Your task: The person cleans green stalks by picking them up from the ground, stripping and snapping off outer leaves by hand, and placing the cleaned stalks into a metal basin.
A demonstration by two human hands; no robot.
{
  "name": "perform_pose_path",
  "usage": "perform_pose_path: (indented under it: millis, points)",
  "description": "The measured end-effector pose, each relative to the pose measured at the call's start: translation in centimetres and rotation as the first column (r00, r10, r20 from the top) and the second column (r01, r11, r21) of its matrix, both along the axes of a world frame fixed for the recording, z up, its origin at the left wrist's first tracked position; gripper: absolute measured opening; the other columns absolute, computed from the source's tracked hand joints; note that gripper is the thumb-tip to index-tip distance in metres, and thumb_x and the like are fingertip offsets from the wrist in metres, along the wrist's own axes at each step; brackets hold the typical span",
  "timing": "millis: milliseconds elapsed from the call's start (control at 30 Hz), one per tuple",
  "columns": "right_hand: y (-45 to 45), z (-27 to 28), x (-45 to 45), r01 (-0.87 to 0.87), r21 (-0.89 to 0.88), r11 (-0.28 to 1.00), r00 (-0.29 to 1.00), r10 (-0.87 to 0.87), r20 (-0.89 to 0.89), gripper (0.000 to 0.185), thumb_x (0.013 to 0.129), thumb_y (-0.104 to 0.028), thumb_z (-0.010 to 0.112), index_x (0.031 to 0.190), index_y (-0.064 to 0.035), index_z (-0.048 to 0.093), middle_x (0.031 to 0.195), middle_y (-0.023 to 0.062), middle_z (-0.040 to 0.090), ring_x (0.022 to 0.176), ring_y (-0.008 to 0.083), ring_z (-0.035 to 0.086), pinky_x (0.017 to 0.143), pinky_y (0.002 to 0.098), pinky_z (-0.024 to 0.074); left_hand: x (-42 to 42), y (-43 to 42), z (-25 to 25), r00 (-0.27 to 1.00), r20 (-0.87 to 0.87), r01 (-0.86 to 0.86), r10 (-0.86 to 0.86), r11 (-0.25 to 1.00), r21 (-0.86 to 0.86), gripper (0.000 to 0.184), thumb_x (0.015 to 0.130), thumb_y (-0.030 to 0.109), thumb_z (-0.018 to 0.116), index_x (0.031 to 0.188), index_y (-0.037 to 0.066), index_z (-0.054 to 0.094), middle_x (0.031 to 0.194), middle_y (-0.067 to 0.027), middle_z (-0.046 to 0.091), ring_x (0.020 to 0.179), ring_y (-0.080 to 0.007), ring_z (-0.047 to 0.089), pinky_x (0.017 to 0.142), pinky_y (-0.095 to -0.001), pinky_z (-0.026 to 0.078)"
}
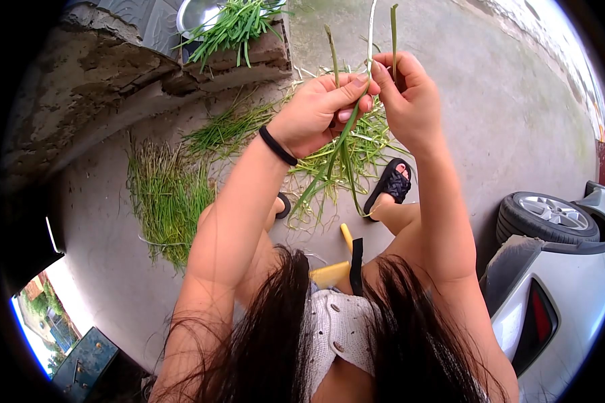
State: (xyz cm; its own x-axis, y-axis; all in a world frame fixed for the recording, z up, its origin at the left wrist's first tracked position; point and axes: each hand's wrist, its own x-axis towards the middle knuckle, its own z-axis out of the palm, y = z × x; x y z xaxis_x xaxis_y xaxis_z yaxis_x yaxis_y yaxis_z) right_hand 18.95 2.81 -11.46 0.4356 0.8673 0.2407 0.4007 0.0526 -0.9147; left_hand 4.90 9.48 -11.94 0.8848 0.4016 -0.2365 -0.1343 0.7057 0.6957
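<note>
Our left hand (319,113) and right hand (411,101) pinch a slender white-and-green stalk (371,33) between fingers; tugging hard could snap it.

A plain black band (277,146) circles the left wrist, just behind the left hand (326,111). The top (326,329) is an off-white, textured knit with small dark specks and brownish oval buttons (338,346) down the front. Long, dark strands of hair (270,329) hang over both sides of it. On the right foot is a black open-toed sandal (391,183) with crossed, woven-looking straps, showing reddish toenails (401,168); the left sandal (284,205), also black, is mostly hidden.
</note>
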Motion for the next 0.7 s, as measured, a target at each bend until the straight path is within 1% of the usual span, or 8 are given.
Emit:
perform_pose_path:
  millis: [100, 200, 300, 467, 600, 633, 667, 700]
  points:
    - [0.3, 0.2, -0.1, 0.023, 0.088, 0.996, 0.996, -0.030, 0.081, 0.009, 0.083, -0.009, 0.059, 0.087, -0.0007, 0.058, 0.076, 0.0036, 0.052, 0.058, 0.0091, 0.046, 0.051, 0.0219, 0.0377, 0.1, -0.2, 0.4, 0.999, 0.040, 0.033, -0.032, 0.999, -0.037, 0.021, 0.094, 0.024, 0.044, 0.094, 0.007, 0.056, 0.071, 0.0058, 0.050, 0.052, -0.0006, 0.033, 0.051, -0.0165, 0.029]
    - [0.3, 0.7, -0.2, 0.041, 0.160, 0.986, 0.971, -0.077, 0.226, 0.007, 0.082, -0.007, 0.058, 0.085, -0.0006, 0.058, 0.077, 0.0056, 0.052, 0.057, 0.0109, 0.047, 0.051, 0.0229, 0.0389, -0.1, -0.1, 0.7, 0.996, 0.076, 0.047, -0.043, 0.998, -0.046, 0.021, 0.094, 0.024, 0.043, 0.093, 0.006, 0.055, 0.070, 0.0058, 0.049, 0.051, -0.0006, 0.032, 0.050, -0.0168, 0.027]
    - [0.8, 0.2, -0.2, 0.074, 0.264, 0.962, 0.959, -0.141, 0.245, 0.005, 0.081, -0.005, 0.058, 0.083, -0.0005, 0.057, 0.078, 0.0070, 0.053, 0.057, 0.0122, 0.048, 0.051, 0.0240, 0.0400, -0.2, -0.2, 0.8, 0.994, 0.092, 0.067, -0.063, 0.997, -0.042, 0.021, 0.094, 0.023, 0.043, 0.092, 0.006, 0.055, 0.069, 0.0056, 0.048, 0.051, -0.0006, 0.032, 0.049, -0.0172, 0.026]
    - [1.2, -0.1, 0.2, 0.137, 0.314, 0.940, 0.932, -0.230, 0.281, 0.005, 0.081, -0.004, 0.058, 0.083, 0.0003, 0.057, 0.078, 0.0069, 0.053, 0.056, 0.0129, 0.048, 0.051, 0.0247, 0.0400, -0.2, -0.2, 0.9, 0.987, 0.136, 0.095, -0.087, 0.994, -0.059, 0.022, 0.094, 0.022, 0.043, 0.091, 0.004, 0.054, 0.069, 0.0042, 0.049, 0.050, -0.0005, 0.032, 0.048, -0.0163, 0.027]
    - [1.8, -0.3, 2.3, 0.249, 0.389, 0.887, 0.829, -0.403, 0.388, 0.006, 0.082, -0.006, 0.058, 0.082, 0.0000, 0.057, 0.075, 0.0060, 0.052, 0.055, 0.0129, 0.047, 0.050, 0.0244, 0.0377, -0.6, -1.1, 1.9, 0.952, 0.061, 0.291, -0.298, 0.951, 0.104, 0.021, 0.093, 0.020, 0.045, 0.093, 0.002, 0.056, 0.069, 0.0008, 0.055, 0.049, -0.0005, 0.035, 0.048, -0.0122, 0.029]
    - [1.8, 0.1, 2.8, 0.294, 0.339, 0.894, 0.869, -0.397, 0.295, 0.008, 0.083, -0.009, 0.058, 0.081, -0.0007, 0.059, 0.071, 0.0050, 0.051, 0.055, 0.0112, 0.045, 0.049, 0.0251, 0.0359, -0.4, -1.5, 1.8, 0.966, 0.065, 0.248, -0.251, 0.967, 0.062, 0.021, 0.093, 0.020, 0.046, 0.094, 0.002, 0.056, 0.070, 0.0003, 0.055, 0.050, -0.0006, 0.035, 0.048, -0.0121, 0.029]
    - [1.3, 0.7, 3.1, 0.324, 0.228, 0.918, 0.902, -0.373, 0.220, 0.013, 0.085, -0.013, 0.059, 0.083, 0.0000, 0.060, 0.075, 0.0037, 0.055, 0.054, 0.0084, 0.044, 0.048, 0.0231, 0.0351, -0.4, -1.7, 1.6, 0.977, 0.066, 0.202, -0.203, 0.979, 0.020, 0.021, 0.093, 0.020, 0.046, 0.094, 0.002, 0.057, 0.071, -0.0002, 0.056, 0.050, -0.0006, 0.035, 0.047, -0.0119, 0.029]
    - [0.9, 1.0, 3.4, 0.243, 0.151, 0.958, 0.968, -0.229, -0.104, 0.015, 0.085, -0.015, 0.059, 0.084, 0.0004, 0.061, 0.078, 0.0035, 0.057, 0.054, 0.0067, 0.043, 0.048, 0.0212, 0.0344, -0.3, -1.4, 1.4, 0.985, 0.064, 0.162, -0.163, 0.986, 0.033, 0.021, 0.093, 0.020, 0.046, 0.095, 0.002, 0.057, 0.071, -0.0003, 0.056, 0.051, -0.0006, 0.035, 0.047, -0.0120, 0.029]
